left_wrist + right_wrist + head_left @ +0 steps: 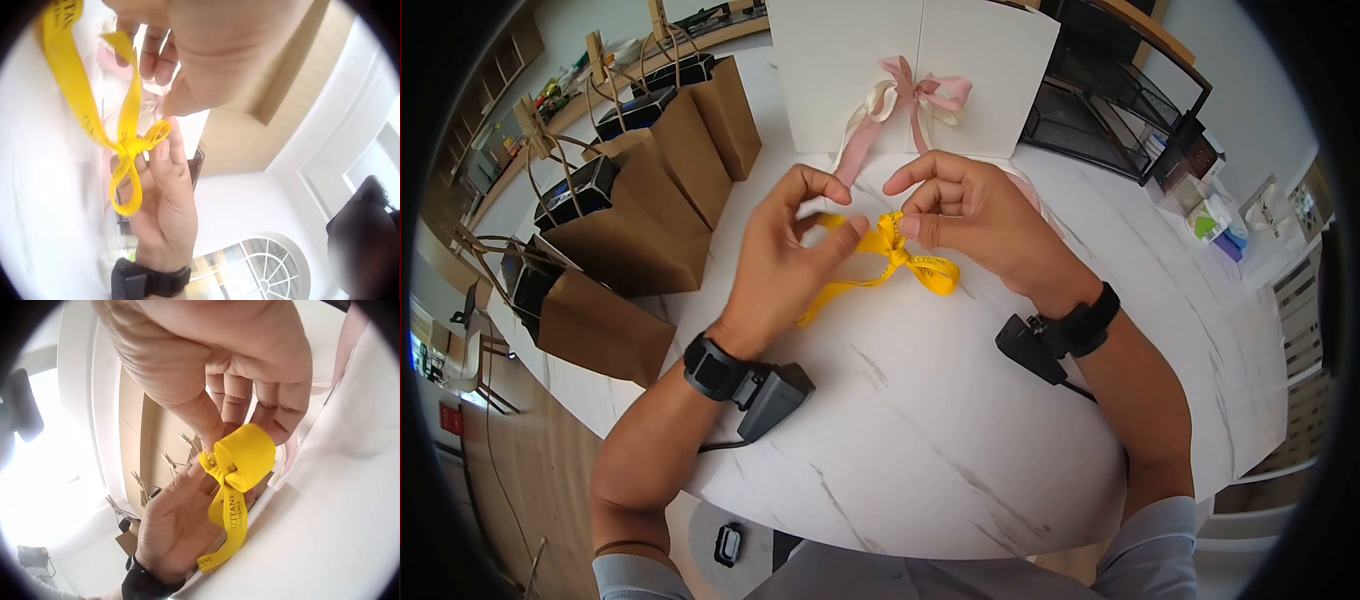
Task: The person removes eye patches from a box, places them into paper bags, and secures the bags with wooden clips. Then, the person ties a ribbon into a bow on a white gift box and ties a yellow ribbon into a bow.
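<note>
A yellow printed ribbon (899,257) is tied in a bow with two loops and loose tails, held above the white table. My right hand (985,225) pinches one loop between thumb and fingers; in the left wrist view the right hand (169,206) has its thumb on that small loop, and the other loop hangs free. Beside the bow, my left hand (785,250) has its thumb and index finger apart, with a tail passing behind them. In the right wrist view the left hand (178,528) lies behind the ribbon (247,456), fingers partly hidden.
Brown paper bags (625,215) with clipped handles stand in a row at the left. A white box (850,80) with a pink and cream bow (915,95) stands at the back. A black mesh organizer (1100,110) and small containers (1205,215) are at the right.
</note>
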Demonstrator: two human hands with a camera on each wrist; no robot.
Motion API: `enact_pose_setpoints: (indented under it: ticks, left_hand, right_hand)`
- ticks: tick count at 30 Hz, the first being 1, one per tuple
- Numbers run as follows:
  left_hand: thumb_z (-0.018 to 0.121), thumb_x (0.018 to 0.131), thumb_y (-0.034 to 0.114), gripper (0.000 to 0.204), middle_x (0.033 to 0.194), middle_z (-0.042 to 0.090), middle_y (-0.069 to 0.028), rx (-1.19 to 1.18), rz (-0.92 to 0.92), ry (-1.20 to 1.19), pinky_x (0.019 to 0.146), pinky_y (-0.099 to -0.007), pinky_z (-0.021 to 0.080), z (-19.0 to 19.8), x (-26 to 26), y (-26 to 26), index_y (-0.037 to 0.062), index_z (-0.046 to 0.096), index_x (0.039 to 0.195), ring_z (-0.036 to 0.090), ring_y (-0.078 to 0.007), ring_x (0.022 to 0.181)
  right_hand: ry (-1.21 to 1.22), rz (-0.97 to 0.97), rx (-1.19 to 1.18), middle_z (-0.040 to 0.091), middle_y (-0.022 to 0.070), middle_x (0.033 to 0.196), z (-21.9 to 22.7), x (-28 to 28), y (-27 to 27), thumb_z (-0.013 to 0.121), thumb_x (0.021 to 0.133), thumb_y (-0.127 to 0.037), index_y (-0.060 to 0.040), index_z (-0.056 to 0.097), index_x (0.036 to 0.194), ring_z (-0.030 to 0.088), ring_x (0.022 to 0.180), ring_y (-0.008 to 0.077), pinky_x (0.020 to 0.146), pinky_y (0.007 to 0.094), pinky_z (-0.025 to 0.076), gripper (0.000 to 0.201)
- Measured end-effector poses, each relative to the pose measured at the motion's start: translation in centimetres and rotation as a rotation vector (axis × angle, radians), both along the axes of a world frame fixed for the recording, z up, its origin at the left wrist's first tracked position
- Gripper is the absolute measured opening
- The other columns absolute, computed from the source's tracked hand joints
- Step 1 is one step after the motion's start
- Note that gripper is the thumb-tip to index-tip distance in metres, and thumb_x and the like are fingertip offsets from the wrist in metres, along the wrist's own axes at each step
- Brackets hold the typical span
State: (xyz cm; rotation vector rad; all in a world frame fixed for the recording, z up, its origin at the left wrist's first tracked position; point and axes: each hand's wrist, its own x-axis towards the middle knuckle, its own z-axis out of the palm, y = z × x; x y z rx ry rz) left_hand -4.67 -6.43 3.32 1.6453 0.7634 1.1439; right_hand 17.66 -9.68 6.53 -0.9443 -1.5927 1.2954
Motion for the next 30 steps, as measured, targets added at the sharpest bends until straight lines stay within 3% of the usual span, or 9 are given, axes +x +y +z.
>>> enact_pose_setpoints:
  ticks: [2, 9, 16, 19, 22, 24, 26, 30]
  left_hand:
    - [0.071, 0.098, 0.012, 0.013, 0.103, 0.06, 0.0005, 0.203, -0.006, 0.106, 0.084, -0.0238, 0.053, 0.5, -0.7, 0.6, 0.0023, 0.063, 0.101, 0.061, -0.0084, 0.094]
    - [0.07, 0.098, 0.006, 0.013, 0.101, 0.072, -0.0048, 0.163, -0.077, 0.197, 0.089, -0.0259, 0.053, 1.5, -0.5, -0.8, -0.0025, 0.071, 0.108, 0.064, -0.0083, 0.098]
    - [0.068, 0.097, 0.0, 0.013, 0.101, 0.074, -0.0056, 0.128, -0.093, 0.19, 0.092, -0.0264, 0.053, 1.1, -0.6, -0.5, -0.0044, 0.07, 0.109, 0.068, -0.0096, 0.097]
    - [0.068, 0.096, -0.001, 0.012, 0.099, 0.074, -0.0059, 0.254, -0.128, 0.218, 0.089, -0.026, 0.054, 0.7, -0.7, -0.1, -0.0051, 0.071, 0.107, 0.068, -0.0096, 0.094]
    - [0.068, 0.096, 0.0, 0.011, 0.096, 0.075, -0.0059, 0.202, -0.094, 0.204, 0.086, -0.0261, 0.055, 0.5, -0.6, -0.2, -0.0051, 0.072, 0.105, 0.068, -0.0096, 0.091]
    - [0.067, 0.097, 0.002, 0.011, 0.093, 0.075, -0.0063, 0.042, -0.13, 0.162, 0.082, -0.0256, 0.056, 0.7, -0.7, -0.3, -0.0055, 0.073, 0.103, 0.068, -0.0091, 0.087]
    - [0.067, 0.097, 0.002, 0.011, 0.093, 0.075, -0.0065, 0.038, -0.127, 0.18, 0.079, -0.0253, 0.056, 0.7, -0.7, -0.3, -0.0055, 0.073, 0.103, 0.068, -0.0088, 0.086]
    - [0.067, 0.097, 0.002, 0.011, 0.092, 0.076, -0.0073, 0.06, -0.146, 0.234, 0.075, -0.0249, 0.055, 1.0, -0.6, -0.5, -0.0059, 0.073, 0.101, 0.068, -0.0086, 0.082]
  right_hand:
    - [-0.053, -0.076, 0.071, 0.072, 0.0075, 0.09, 0.5, -0.3, -0.3, 0.068, 0.093, -0.003, 0.0041, 0.063, 0.117, 0.07, 0.085, 0.0112, 0.08, 0.0234, 0.056, 0.026]
    - [-0.018, -0.074, -0.04, 0.072, 0.0078, 0.086, 0.3, -0.5, -0.4, 0.07, 0.092, -0.002, 0.0051, 0.067, 0.111, 0.069, 0.078, 0.0105, 0.075, 0.0231, 0.056, 0.02]
    - [0.025, -0.117, -0.024, 0.073, 0.009, 0.089, 0.4, -1.4, -1.1, 0.07, 0.094, -0.004, 0.0062, 0.068, 0.109, 0.07, 0.078, 0.0109, 0.072, 0.0233, 0.058, 0.018]
    - [-0.047, -0.126, 0.004, 0.073, 0.0091, 0.091, 0.5, -1.4, -1.2, 0.07, 0.095, -0.005, 0.0058, 0.068, 0.11, 0.07, 0.079, 0.0111, 0.074, 0.024, 0.059, 0.018]
    - [-0.024, -0.108, -0.047, 0.073, 0.0087, 0.094, 1.0, -1.5, -1.5, 0.069, 0.095, -0.004, 0.0048, 0.068, 0.11, 0.07, 0.08, 0.0108, 0.074, 0.0243, 0.059, 0.018]
    - [0.024, -0.078, -0.105, 0.072, 0.0082, 0.095, 1.0, -1.4, -1.5, 0.069, 0.094, -0.003, 0.0042, 0.067, 0.11, 0.069, 0.082, 0.0103, 0.073, 0.0243, 0.059, 0.017]
    - [-0.175, -0.11, 0.039, 0.07, 0.0064, 0.095, 0.8, -1.2, -1.3, 0.067, 0.092, -0.001, 0.0036, 0.067, 0.11, 0.068, 0.086, 0.011, 0.074, 0.0245, 0.058, 0.018]
    - [-0.183, -0.046, 0.129, 0.068, 0.0056, 0.095, 0.6, -1.3, -0.9, 0.065, 0.09, 0.001, 0.004, 0.066, 0.106, 0.067, 0.088, 0.0119, 0.078, 0.0254, 0.057, 0.017]
